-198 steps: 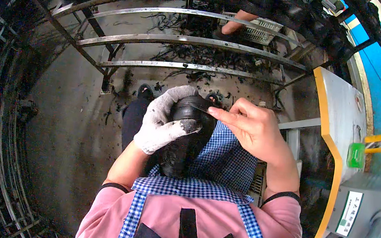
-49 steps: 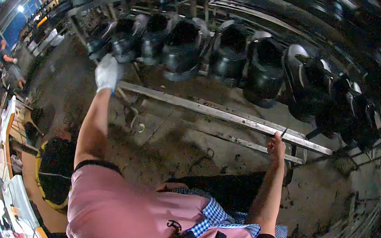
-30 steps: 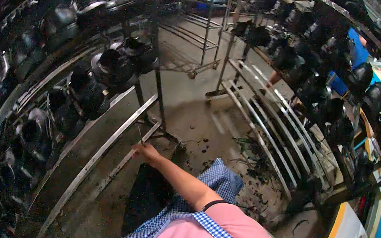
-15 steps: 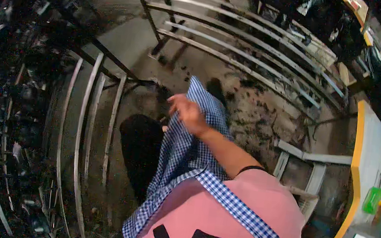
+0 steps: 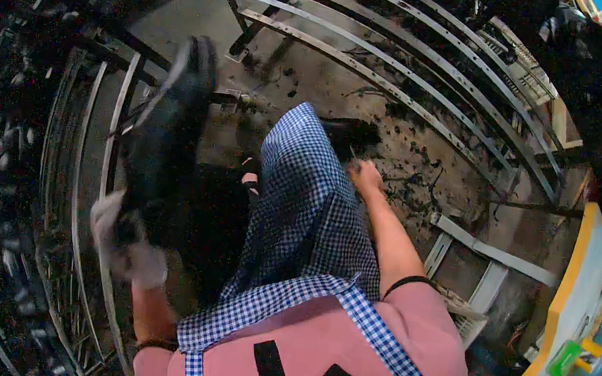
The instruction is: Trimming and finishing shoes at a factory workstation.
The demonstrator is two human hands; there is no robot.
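My left hand [image 5: 130, 245], in a pale glove and smeared by motion, is closed around the lower end of a long black shoe [image 5: 183, 104]. The shoe stands up past my fingers, its narrow rounded end pointing away from me. To the right of my checked apron [image 5: 300, 165], my right hand [image 5: 367, 176] is bare. Its fingers are closed, and a thin dark bit shows at their tips, too small to name. Just beyond it, a dark shape [image 5: 354, 130] lies low by the apron's edge.
Metal rails of a rack [image 5: 383, 28] cross the far side. More upright rails [image 5: 120, 126] run along the left. Dark scraps [image 5: 425, 170] litter the floor. At right are a pale metal frame [image 5: 494, 248], a yellow-edged board [image 5: 570, 277] and a green-and-yellow item [image 5: 566, 360].
My left hand has come into view at the left with the black shoe. My right hand has moved from over the apron to its right side. The view has shifted.
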